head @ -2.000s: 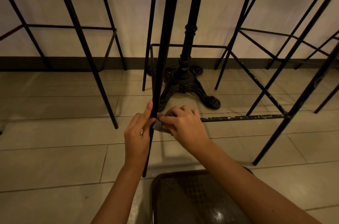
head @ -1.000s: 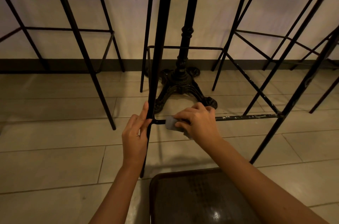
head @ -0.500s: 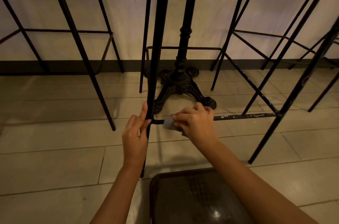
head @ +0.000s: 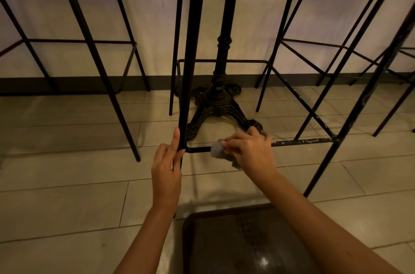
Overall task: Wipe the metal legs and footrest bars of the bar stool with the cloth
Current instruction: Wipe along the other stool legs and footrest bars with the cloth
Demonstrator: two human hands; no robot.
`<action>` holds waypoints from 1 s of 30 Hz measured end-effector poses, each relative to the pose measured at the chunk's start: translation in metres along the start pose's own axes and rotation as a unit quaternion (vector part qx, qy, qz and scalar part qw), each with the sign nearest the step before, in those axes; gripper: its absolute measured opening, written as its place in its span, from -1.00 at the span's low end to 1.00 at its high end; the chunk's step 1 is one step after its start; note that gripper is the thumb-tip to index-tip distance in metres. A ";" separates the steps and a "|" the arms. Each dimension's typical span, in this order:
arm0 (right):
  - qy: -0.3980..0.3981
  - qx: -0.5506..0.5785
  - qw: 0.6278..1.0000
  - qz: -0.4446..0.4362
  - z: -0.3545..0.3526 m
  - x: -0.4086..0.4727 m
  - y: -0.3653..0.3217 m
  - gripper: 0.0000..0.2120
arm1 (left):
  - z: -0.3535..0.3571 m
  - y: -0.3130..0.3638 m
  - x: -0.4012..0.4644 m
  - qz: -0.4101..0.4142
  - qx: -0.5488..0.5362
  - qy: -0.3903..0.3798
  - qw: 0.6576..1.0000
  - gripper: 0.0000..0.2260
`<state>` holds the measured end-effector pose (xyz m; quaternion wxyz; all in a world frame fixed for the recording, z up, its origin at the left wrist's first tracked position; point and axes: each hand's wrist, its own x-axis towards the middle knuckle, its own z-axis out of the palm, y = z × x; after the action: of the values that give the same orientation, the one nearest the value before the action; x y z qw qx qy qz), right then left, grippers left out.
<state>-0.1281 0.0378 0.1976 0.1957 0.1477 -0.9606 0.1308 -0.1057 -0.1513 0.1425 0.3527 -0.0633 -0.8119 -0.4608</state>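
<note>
A black metal bar stool stands right in front of me; its near left leg [head: 190, 53] runs up the middle of the view. My left hand [head: 167, 166] grips that leg just at the joint with the front footrest bar [head: 301, 141]. My right hand [head: 249, 152] holds a small grey cloth [head: 216, 149] wrapped against the footrest bar, a short way right of the joint. The bar to the right of my hand shows pale scuffs and flecks. The stool's right leg [head: 350, 125] slants down to the floor.
An ornate cast-iron table base [head: 221, 103] stands behind the stool. More black stools flank it, one on the left [head: 94, 53] and another on the right [head: 318, 44]. A dark brown seat [head: 247, 242] lies below my arms. The floor is beige tile.
My right hand slid the cloth rightward along the footrest bar away from the leg joint, back a little, then right again. My left hand kept its grip on the leg.
</note>
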 end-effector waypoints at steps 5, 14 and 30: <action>0.013 -0.002 1.000 -0.023 0.007 0.004 -0.020 -0.87 | 0.007 0.025 -0.019 -0.007 0.053 0.025 0.998 -0.50; -0.048 -0.049 0.998 0.009 -0.016 -0.003 0.010 -0.75 | 0.018 0.032 -0.023 0.011 0.052 -0.073 0.996 -0.64; -0.038 -0.039 0.997 0.049 -0.021 -0.010 0.022 -0.80 | 0.037 0.035 -0.011 -0.045 0.041 -0.054 0.997 -0.78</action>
<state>-0.1201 0.0672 0.2080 0.1581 0.0975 -0.9778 0.0971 -0.1013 -0.0999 0.1483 0.2894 -0.0374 -0.8504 -0.4379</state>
